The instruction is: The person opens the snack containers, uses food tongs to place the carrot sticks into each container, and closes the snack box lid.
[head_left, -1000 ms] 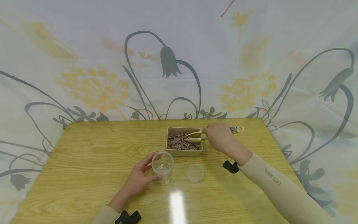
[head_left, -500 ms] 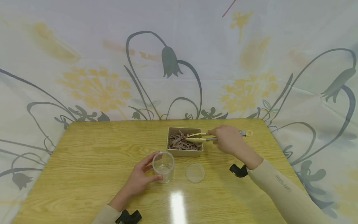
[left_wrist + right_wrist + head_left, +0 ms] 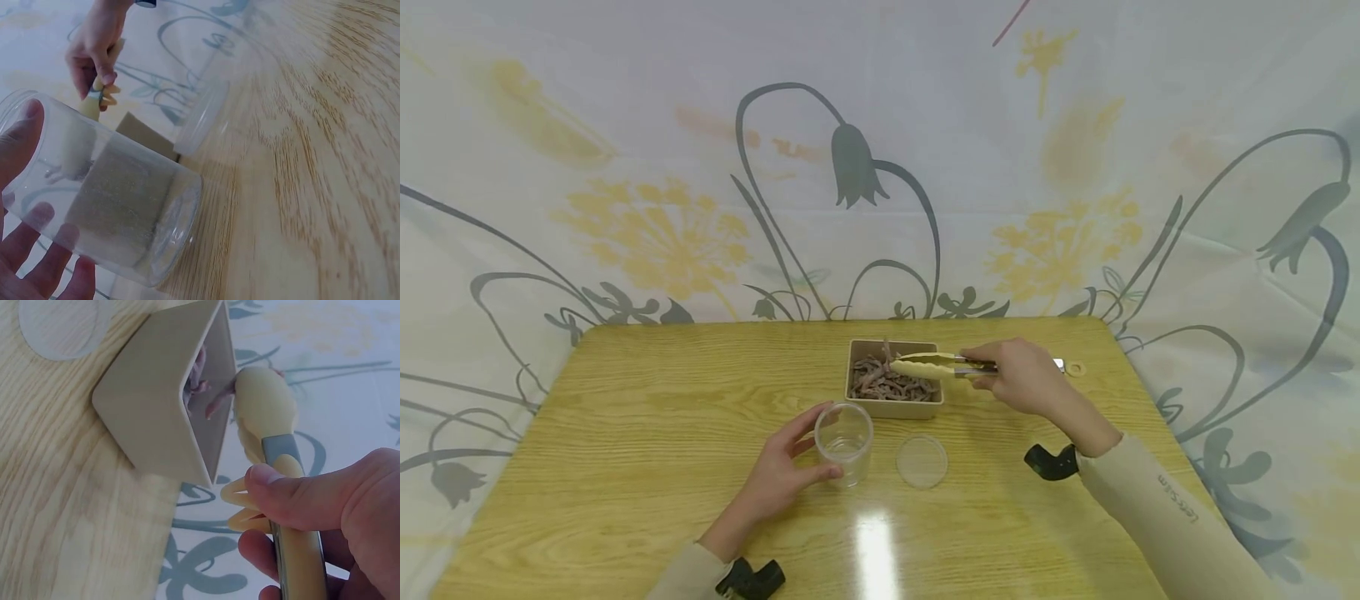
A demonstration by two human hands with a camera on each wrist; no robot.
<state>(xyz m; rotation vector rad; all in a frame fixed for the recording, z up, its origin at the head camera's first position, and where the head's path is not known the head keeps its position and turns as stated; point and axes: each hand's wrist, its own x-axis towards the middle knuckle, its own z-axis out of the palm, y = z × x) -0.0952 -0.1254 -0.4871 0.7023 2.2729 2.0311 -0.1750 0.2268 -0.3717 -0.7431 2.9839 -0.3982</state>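
My left hand (image 3: 778,471) grips a clear round jar (image 3: 844,446), thumb on the near side and fingers round the far side. In the left wrist view the jar (image 3: 125,194) looks to hold nothing. My right hand (image 3: 1026,379) squeezes yellow-tipped metal tongs (image 3: 925,367) above a beige rectangular box (image 3: 895,410). Inside lie many brownish-purple strips (image 3: 887,385), dried-looking. The right wrist view shows a strip (image 3: 220,403) pinched between the tong tips (image 3: 265,403), raised at the box's mouth.
A clear round lid (image 3: 922,462) lies flat on the wood-grain table (image 3: 662,417), right of the jar and in front of the box. A flower-print cloth (image 3: 880,167) hangs behind the table's far edge.
The tong tips have come together and risen out of the strips with at least one strip. My right hand has shifted right. The jar has moved slightly right, towards the box.
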